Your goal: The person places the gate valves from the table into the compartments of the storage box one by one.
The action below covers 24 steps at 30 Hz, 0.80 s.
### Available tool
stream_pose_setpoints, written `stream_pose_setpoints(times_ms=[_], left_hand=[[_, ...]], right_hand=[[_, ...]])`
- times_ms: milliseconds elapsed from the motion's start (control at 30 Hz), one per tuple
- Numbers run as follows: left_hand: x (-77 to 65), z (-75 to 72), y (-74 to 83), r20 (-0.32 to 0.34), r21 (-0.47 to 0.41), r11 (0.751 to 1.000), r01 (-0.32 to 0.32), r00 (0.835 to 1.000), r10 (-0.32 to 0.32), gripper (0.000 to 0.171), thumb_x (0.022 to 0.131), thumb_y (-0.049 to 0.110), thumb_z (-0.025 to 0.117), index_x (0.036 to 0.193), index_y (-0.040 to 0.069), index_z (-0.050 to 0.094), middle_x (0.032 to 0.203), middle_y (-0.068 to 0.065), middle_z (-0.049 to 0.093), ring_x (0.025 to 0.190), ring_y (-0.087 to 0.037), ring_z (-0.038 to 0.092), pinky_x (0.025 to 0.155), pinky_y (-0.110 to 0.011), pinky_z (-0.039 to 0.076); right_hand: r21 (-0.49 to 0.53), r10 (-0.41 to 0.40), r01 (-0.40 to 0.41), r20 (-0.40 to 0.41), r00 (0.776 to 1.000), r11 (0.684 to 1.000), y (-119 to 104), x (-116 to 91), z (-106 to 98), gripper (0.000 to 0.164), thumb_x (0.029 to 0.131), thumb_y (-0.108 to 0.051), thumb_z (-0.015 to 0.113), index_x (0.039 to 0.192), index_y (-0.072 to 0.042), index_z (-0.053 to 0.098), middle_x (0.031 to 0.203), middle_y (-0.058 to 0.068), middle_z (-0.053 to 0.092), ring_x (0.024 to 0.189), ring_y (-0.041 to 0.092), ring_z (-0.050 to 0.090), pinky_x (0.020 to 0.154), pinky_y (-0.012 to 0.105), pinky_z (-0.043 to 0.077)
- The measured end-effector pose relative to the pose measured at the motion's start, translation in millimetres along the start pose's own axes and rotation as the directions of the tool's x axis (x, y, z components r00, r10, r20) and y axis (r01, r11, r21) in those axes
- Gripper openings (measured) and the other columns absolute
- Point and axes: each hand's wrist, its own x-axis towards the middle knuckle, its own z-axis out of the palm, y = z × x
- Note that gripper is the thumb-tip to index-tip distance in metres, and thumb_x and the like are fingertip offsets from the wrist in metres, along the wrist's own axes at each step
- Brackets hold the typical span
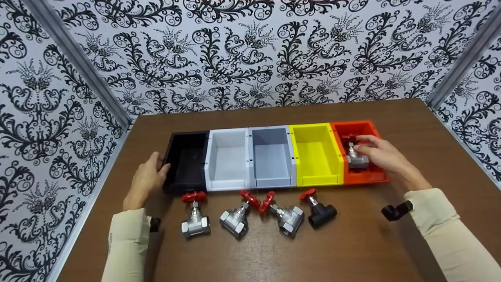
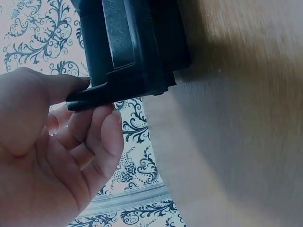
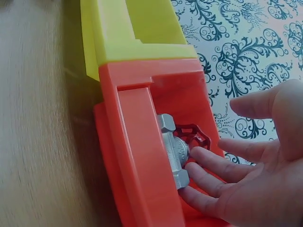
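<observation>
My left hand (image 1: 145,180) pinches the side wall of the black bin (image 1: 184,187), the left end of a joined row. In the left wrist view the thumb lies on one side of that wall (image 2: 118,87) and the fingers on the other. At the row's right end, my right hand (image 1: 385,156) reaches into the orange-red bin (image 1: 370,178). A silver valve (image 1: 358,161) with a red handwheel lies inside it. The right wrist view shows loosely extended fingertips (image 3: 196,153) right at the valve body (image 3: 173,149), the thumb held apart.
Between the end bins sit a white bin (image 1: 229,186), a grey bin (image 1: 273,182) and a yellow bin (image 1: 319,182). In front lie silver valves (image 1: 195,226) (image 1: 235,222) (image 1: 290,220) and a black-bodied valve (image 1: 323,215), all red-handled. Patterned walls (image 1: 254,51) enclose the brown table (image 1: 274,258).
</observation>
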Motion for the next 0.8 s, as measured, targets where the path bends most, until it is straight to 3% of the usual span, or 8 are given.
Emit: stream_pose_setpoints(times_ms=[467, 800], left_hand=[[2.4, 1.1, -2.3, 0.028, -0.003, 1.000, 0.018, 0.999, -0.017, 0.032, 0.101, 0.027, 0.053, 0.121, 0.003, 0.047, 0.111, -0.030, 0.064, 0.098, -0.050, 0.059, 0.081, -0.062, 0.043], [3.3, 0.5, -2.4, 0.055, 0.007, 0.999, 0.037, 0.998, -0.037, 0.034, 0.102, 0.026, 0.051, 0.125, 0.003, 0.046, 0.117, -0.029, 0.063, 0.106, -0.049, 0.059, 0.085, -0.061, 0.043]], right_hand=[[-0.064, -0.045, 0.046, 0.015, 0.999, 0.997, -10, -19, -3, 0.062, 0.102, -0.043, 0.051, 0.151, -0.008, 0.037, 0.139, 0.021, 0.044, 0.118, 0.035, 0.043, 0.094, 0.038, 0.035], [-0.084, -0.045, 0.049, 0.049, 0.998, 0.995, -15, -29, -2, 0.062, 0.100, -0.049, 0.052, 0.147, -0.009, 0.043, 0.139, 0.018, 0.048, 0.112, 0.033, 0.050, 0.089, 0.033, 0.045]])
